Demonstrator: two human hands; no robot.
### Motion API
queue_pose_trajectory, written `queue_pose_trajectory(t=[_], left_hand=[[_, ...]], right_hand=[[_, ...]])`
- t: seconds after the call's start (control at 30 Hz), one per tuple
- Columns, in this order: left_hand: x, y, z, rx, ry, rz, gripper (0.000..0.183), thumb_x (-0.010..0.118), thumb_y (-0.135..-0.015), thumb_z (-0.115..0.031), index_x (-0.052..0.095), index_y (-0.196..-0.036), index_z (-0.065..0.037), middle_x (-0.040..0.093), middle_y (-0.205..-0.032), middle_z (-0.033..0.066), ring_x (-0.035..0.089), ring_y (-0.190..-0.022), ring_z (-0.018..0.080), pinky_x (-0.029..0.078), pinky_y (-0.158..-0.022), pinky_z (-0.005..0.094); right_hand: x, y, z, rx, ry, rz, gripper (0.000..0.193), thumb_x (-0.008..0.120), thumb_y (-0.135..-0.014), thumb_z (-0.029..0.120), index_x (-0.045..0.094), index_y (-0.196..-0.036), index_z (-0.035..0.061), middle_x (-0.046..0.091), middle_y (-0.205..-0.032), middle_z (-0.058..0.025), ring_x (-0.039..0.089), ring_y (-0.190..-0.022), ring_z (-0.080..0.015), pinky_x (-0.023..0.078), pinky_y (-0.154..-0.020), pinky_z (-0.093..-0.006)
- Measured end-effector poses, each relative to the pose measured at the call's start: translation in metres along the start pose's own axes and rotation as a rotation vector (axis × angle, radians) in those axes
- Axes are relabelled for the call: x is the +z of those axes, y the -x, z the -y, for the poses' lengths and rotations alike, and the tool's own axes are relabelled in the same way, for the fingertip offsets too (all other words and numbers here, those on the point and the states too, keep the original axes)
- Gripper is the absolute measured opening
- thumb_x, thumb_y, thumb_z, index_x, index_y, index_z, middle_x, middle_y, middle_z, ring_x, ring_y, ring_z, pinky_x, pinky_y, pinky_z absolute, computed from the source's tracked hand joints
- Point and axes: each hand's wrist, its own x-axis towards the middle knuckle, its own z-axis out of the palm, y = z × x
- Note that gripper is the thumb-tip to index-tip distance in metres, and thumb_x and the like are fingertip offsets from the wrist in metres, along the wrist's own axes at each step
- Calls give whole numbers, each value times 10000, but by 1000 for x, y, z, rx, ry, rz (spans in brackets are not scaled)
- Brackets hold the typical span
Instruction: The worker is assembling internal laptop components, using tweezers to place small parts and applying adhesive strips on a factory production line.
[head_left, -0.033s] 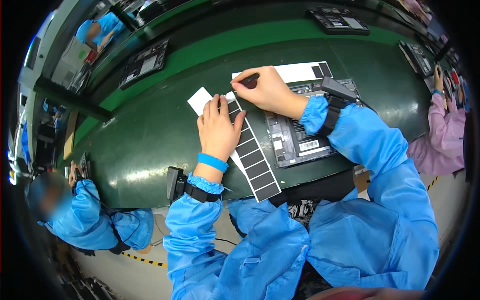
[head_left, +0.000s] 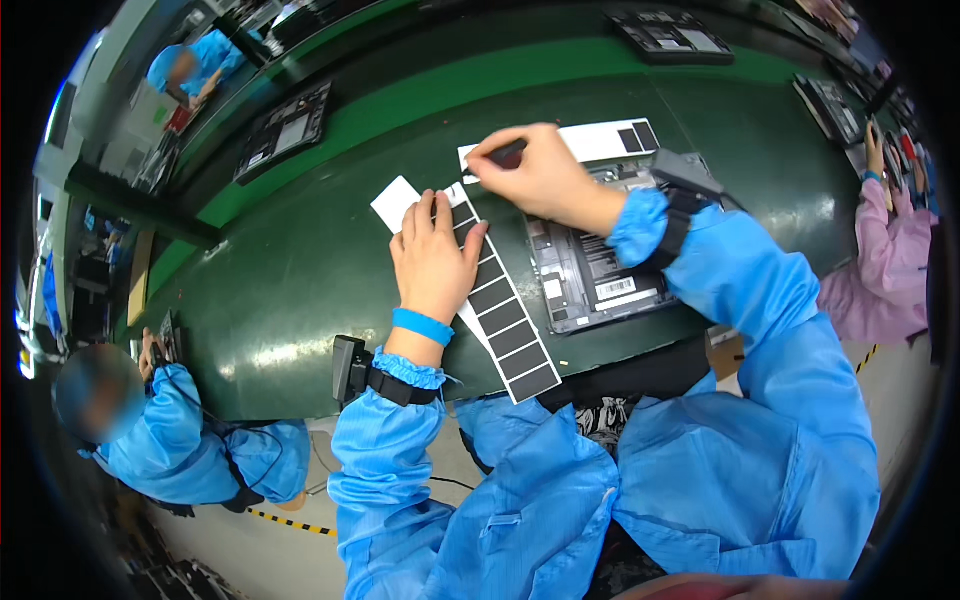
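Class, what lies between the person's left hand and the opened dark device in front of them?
In the head view: the strip of black rectangles, partly under the left hand, then bare green tabletop up to the device.

Gloss against matt!

And there's the table (head_left: 310, 290), smooth green and throwing back glossy glare! White paper strip (head_left: 500, 308), flat black labels (head_left: 534, 383), both matt; laptop (head_left: 575, 300) in dark, dull plastic; sleeves (head_left: 745, 275) of softly shiny, crinkled cloth; wrist strap (head_left: 402, 388) looking matt.
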Motion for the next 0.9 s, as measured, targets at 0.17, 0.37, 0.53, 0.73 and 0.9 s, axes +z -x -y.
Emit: queue_pose_trajectory(t=[0.17,0.37,0.53,0.73,0.9], left_hand=[[-17,-7,2,-7,148,-149,418,628,-907,-294,574,-1212,-13,491,-1356,188,429,-1267,379,347,-1039,454],[-42,-26,-50,578,556,50,258,656,-830,-82,642,-1080,-17,651,-1138,139,623,-1049,319,505,-882,381],[-21,-20,-74,817,619,202,307,682,-795,-96,658,-1093,-26,650,-1177,112,617,-1116,284,521,-894,375],[-15,-18,-74,801,677,247,317,679,-752,-56,677,-1068,-24,657,-1173,95,617,-1133,263,539,-872,351],[-15,-18,-73,782,695,250,330,680,-735,-50,680,-1061,-4,661,-1153,106,623,-1121,264,541,-872,346]], right_hand=[[-91,31,19,126,-149,-86,218,695,-876,153,708,-977,-40,716,-864,-107,678,-799,-130,542,-709,-251],[-133,64,9,400,-192,-74,266,668,-911,202,683,-1052,-23,707,-898,-127,698,-820,-169,570,-708,-257],[-130,66,-2,432,-311,40,250,664,-909,158,675,-1047,-50,702,-905,-149,708,-842,-198,585,-700,-268],[-126,69,0,478,-266,-1,236,661,-906,103,663,-1053,-81,702,-919,-167,714,-848,-221,589,-756,-286],[-122,67,0,499,-226,-28,235,664,-907,107,662,-1050,-80,704,-901,-162,714,-850,-216,587,-757,-285]])
